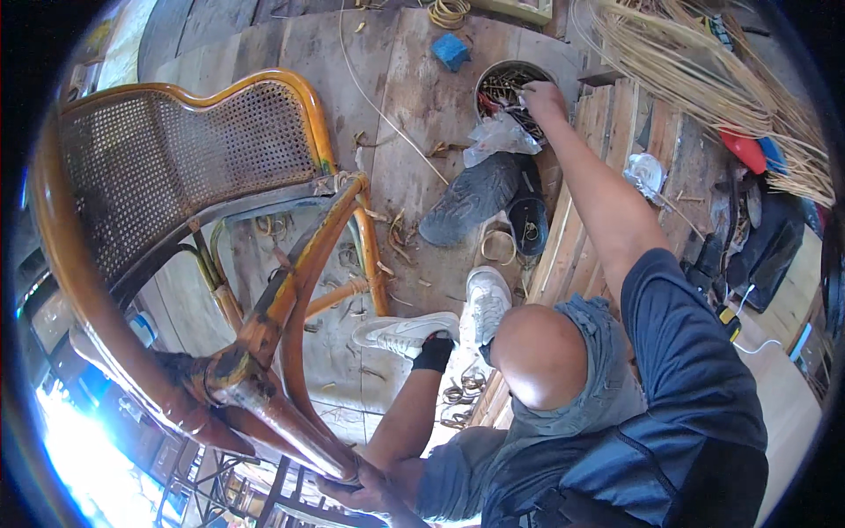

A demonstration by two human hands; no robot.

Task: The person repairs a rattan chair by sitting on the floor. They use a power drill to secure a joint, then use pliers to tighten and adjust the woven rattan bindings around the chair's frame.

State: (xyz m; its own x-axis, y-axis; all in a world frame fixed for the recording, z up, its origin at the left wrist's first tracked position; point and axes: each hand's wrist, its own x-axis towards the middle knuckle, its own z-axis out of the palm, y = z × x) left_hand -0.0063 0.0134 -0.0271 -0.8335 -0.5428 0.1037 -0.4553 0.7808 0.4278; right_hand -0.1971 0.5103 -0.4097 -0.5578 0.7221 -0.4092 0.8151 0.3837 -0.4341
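A rattan chair (290,282) with a woven cane panel (194,145) is tipped over at the left, its brown and yellow poles bound at the joints. My left hand (370,495) is closed around the lower end of one of its poles, near my knee. Far ahead, my right arm is stretched out to a round metal bowl (481,95) of small nail-like pieces. Over the bowl's right side, my right hand (544,101) has its fingers bent together; what they pinch is too small to make out. A clear plastic bag (500,136) lies at the bowl's near edge.
Dark slippers (480,198) and a tape-like ring (499,247) lie on the wooden floor. Beyond are a blue block (451,53) and a coil of cane (449,12). Stacked planks (581,185) and long cane strands (695,79) stand right. Scissors (462,390) lie near my feet.
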